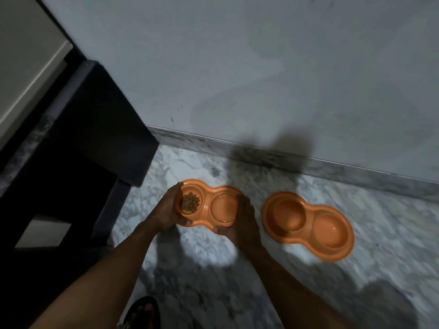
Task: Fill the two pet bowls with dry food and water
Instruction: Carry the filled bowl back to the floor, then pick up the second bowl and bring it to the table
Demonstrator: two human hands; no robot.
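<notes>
An orange double pet bowl (209, 194) is held above the marble floor by both my hands. My left hand (167, 210) grips its left end, thumb at the near rim. My right hand (244, 222) grips its right end. Its left cup holds brown dry food (190, 202); its right cup (223, 206) looks glossy, as if it holds water. A second orange double bowl (308, 227) lies on the floor to the right, and both of its cups look empty.
A dark cabinet or bench (95, 150) stands close on the left. The grey wall and marble skirting (332, 167) run just behind the bowls. My sandalled foot (143, 312) is at the bottom edge. Marble floor (213, 269) spreads in front.
</notes>
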